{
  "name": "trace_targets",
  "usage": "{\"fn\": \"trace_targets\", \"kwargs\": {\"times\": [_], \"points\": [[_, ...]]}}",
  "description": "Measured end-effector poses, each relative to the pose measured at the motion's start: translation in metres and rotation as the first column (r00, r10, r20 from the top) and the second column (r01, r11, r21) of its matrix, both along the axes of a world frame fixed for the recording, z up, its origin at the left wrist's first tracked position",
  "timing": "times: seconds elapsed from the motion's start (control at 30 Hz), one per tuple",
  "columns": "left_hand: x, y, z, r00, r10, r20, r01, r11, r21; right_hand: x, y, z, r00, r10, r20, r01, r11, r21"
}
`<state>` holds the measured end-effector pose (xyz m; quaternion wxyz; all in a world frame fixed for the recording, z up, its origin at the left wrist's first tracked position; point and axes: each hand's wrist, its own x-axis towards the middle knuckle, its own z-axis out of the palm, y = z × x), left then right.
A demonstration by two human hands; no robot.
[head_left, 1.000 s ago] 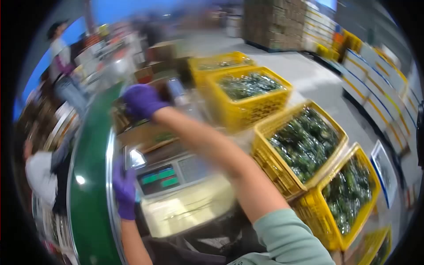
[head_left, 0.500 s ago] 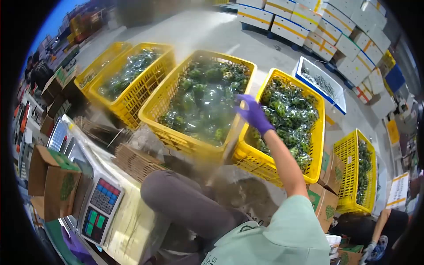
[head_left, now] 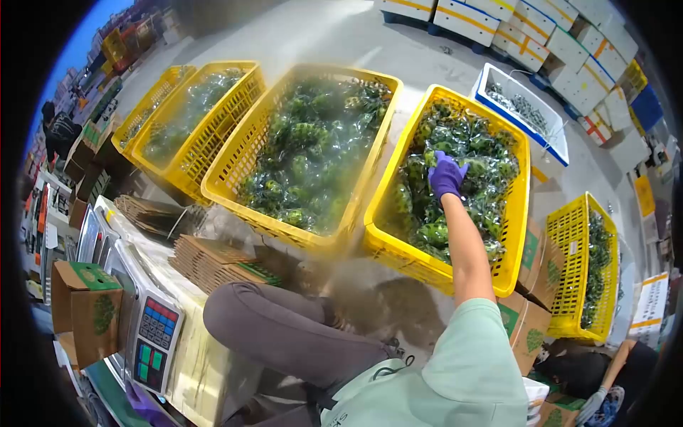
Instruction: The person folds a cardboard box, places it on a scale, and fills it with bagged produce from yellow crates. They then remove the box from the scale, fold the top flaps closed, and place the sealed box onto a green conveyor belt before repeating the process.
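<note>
My right hand [head_left: 447, 176], in a purple glove, reaches into a yellow crate [head_left: 377, 238] at centre right. Its fingers are apart and rest on the clear bags of green produce [head_left: 434, 231] inside. Whether they pinch any plastic is hard to make out. To the left stands a larger yellow crate [head_left: 277, 231], also filled with bagged green produce [head_left: 306, 142]. My left hand does not show.
More yellow crates [head_left: 206, 153] stand at upper left, another [head_left: 565, 285] at right. A white foam box [head_left: 558, 146] lies beyond my hand. At left are a scale [head_left: 156, 334] and an open carton [head_left: 96, 313]. A co-worker's gloved hand [head_left: 592, 406] shows at lower right.
My right hand has moved right, from above the gap between the two large crates onto the bags in the right one. The view has shifted slightly.
</note>
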<state>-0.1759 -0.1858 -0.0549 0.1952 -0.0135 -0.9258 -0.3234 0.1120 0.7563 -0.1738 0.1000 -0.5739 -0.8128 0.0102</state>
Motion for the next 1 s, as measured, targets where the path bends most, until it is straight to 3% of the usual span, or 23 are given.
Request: {"fn": "trace_targets", "kwargs": {"times": [0.03,0.1,0.17,0.2,0.23,0.27,0.3,0.37,0.4,0.43,0.47,0.5,0.53,0.57,0.6,0.63,0.67,0.7,0.77,0.9,0.93,0.97,1.0], "points": [[0.009,0.007,0.006,0.999,-0.015,0.044,0.015,1.0,-0.008,-0.002,0.004,-0.008,1.0,0.003,-0.005,-0.003,1.0,-0.007],[0.004,-0.007,0.003,0.997,0.035,0.067,-0.031,0.998,-0.062,0.005,0.014,-0.019,0.981,0.065,-0.181,-0.075,0.996,-0.048],[0.024,0.031,0.023,0.997,0.053,0.063,-0.051,0.998,-0.046,0.013,0.002,-0.002,0.97,0.023,-0.243,-0.059,0.988,-0.142],[0.034,0.046,0.031,0.996,0.068,0.059,-0.066,0.997,-0.032,0.015,-0.01,0.006,0.992,0.047,-0.117,-0.031,0.99,0.139],[0.027,0.033,0.023,0.995,0.082,0.059,-0.08,0.996,-0.023,0.015,-0.021,0.015,0.999,0.039,0.008,-0.039,0.91,0.412],[0.012,0.016,0.013,0.998,0.042,0.04,-0.044,0.997,0.061,0.011,-0.037,0.024,0.99,0.084,0.113,-0.128,0.875,0.466],[0.009,0.002,0.002,1.0,0.01,0.016,-0.012,0.99,0.144,0.007,-0.052,0.029,0.969,0.246,0.032,-0.241,0.903,0.357],[0.017,0.035,0.013,0.999,-0.031,-0.044,0.04,0.973,0.226,-0.007,-0.074,0.003,0.929,0.356,-0.103,-0.361,0.932,-0.028],[0.035,0.07,0.026,0.998,-0.066,0.017,0.048,0.864,0.501,-0.015,-0.079,-0.023,0.92,0.324,-0.219,-0.359,0.922,-0.146],[0.033,0.064,0.021,0.998,-0.029,0.06,-0.005,0.864,0.503,-0.018,-0.082,-0.055,0.92,0.35,-0.177,-0.371,0.923,-0.099],[0.031,0.059,0.016,0.995,0.006,0.104,-0.057,0.862,0.504,-0.022,-0.079,-0.078,0.912,0.287,-0.292,-0.349,0.919,-0.184],[0.026,0.057,0.008,0.987,-0.059,-0.148,0.099,0.955,0.28,-0.025,-0.063,-0.09,0.899,0.377,-0.221,-0.408,0.906,-0.113],[0.028,0.045,0.002,0.999,-0.027,-0.026,0.037,0.839,0.543,-0.027,-0.067,-0.064,0.901,0.42,-0.108,-0.433,0.868,-0.242],[0.038,0.061,0.015,0.97,-0.028,-0.241,0.082,0.973,0.217,-0.023,-0.002,-0.144,0.738,0.515,-0.436,-0.605,0.792,-0.088],[0.049,0.068,0.031,0.974,-0.017,-0.227,0.056,0.985,0.166,-0.021,0.001,-0.146,0.67,0.089,-0.737,-0.601,0.648,-0.469],[0.054,0.074,0.045,0.941,-0.039,-0.335,0.054,0.998,0.036,-0.026,0.011,-0.105,0.61,-0.416,-0.674,-0.615,0.287,-0.734],[0.059,0.075,0.053,0.957,0.013,-0.291,0.022,0.993,0.115,-0.024,-0.058,-0.013,0.614,-0.459,-0.642,-0.456,0.457,-0.764],[0.061,0.08,0.059,0.969,0.03,-0.245,0.019,0.98,0.198,-0.01,-0.045,-0.016,0.464,-0.538,-0.704,-0.522,0.476,-0.708],[0.066,0.087,0.073,0.947,0.017,-0.322,0.057,0.974,0.219,-0.016,-0.047,0.011,0.263,-0.583,-0.769,-0.551,0.564,-0.616],[0.079,0.113,0.114,0.933,-0.148,-0.328,0.159,0.987,0.008,-0.085,-0.185,0.172,0.337,-0.113,-0.935,-0.704,0.629,-0.33],[0.082,0.12,0.117,0.904,-0.191,-0.383,0.192,0.981,-0.036,-0.107,-0.244,0.213,0.2,0.09,-0.976,-0.812,0.572,-0.113],[0.087,0.126,0.119,0.873,-0.229,-0.43,0.213,0.973,-0.086,-0.126,-0.302,0.255,0.13,0.153,-0.98,-0.9,0.433,-0.052],[0.094,0.134,0.117,0.881,-0.219,-0.419,0.257,0.966,0.034,-0.143,-0.368,0.297,0.083,0.308,-0.948,-0.913,0.406,0.052]]}}
